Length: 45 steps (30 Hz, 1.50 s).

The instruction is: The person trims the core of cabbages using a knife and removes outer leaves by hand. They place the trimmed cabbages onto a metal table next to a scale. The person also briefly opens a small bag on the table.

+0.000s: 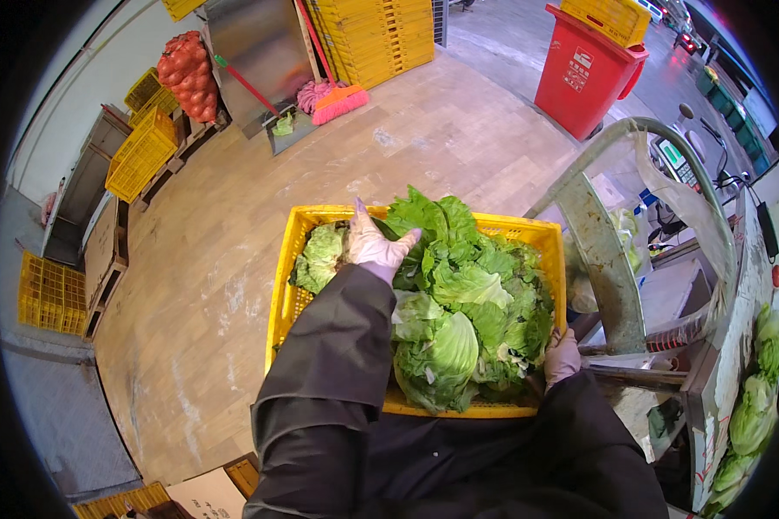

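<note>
A yellow plastic crate (pixel 279 294) is in front of my body, filled with leafy green lettuce (pixel 469 290) and loose outer leaves. My left hand (pixel 378 242), in a thin pale glove, reaches over the crate's left part with fingers and thumb spread. It lies between a paler, wilted-looking lettuce head (pixel 321 257) and the greener leaves; whether its palm presses on them is hidden. At the crate's right side, my gloved right hand (pixel 563 356) grips the wall near the front corner. A rounder lettuce head (pixel 448 359) sits at the front of the crate.
Close on the right stands a metal-framed cart (pixel 603 259), with more lettuce (pixel 755 415) beyond it. A red wheeled bin (pixel 582 73) is at the back right. Stacked yellow crates (pixel 374 39), a broom (pixel 339 104), a dustpan (pixel 294 130) and a sack of onions (pixel 188 76) line the back.
</note>
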Tool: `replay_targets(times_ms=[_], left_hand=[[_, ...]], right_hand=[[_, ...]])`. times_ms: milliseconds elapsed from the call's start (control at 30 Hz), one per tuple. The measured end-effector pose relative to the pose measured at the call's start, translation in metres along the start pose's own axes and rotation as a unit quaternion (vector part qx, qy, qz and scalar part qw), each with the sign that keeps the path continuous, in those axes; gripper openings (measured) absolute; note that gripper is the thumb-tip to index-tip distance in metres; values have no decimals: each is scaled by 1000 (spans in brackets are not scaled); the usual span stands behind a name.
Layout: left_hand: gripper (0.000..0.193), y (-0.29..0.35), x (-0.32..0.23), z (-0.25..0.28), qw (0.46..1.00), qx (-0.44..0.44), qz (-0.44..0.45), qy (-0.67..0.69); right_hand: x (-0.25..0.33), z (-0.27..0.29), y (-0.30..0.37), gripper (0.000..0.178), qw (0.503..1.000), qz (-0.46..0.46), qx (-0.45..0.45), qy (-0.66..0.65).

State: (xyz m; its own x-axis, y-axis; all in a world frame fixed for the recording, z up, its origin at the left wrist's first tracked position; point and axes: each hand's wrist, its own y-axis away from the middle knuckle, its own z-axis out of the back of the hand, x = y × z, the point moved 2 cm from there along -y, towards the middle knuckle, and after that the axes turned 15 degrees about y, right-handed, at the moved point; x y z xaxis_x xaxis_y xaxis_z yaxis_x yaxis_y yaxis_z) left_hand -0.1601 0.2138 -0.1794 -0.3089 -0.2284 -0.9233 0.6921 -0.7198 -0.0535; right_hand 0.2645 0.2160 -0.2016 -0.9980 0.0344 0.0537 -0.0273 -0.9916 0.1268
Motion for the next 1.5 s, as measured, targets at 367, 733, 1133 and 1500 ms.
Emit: replay_targets(times_ms=[367, 733, 1133, 1500], left_hand=[[64, 135, -44, -14, 787, 495, -108, -353], [81, 162, -30, -32, 694, 545, -96, -462], [92, 136, -40, -12, 748, 581, 6, -321], [84, 33, 121, 96, 878, -244, 316, 263]], right_hand=[[-4, -5, 4, 23, 997, 31, -49, -41], [-20, -29, -1, 26, 996, 30, -51, -73], [-4, -10, 1, 27, 996, 46, -64, -46], [-5, -11, 2, 26, 1000, 13, -16, -18]])
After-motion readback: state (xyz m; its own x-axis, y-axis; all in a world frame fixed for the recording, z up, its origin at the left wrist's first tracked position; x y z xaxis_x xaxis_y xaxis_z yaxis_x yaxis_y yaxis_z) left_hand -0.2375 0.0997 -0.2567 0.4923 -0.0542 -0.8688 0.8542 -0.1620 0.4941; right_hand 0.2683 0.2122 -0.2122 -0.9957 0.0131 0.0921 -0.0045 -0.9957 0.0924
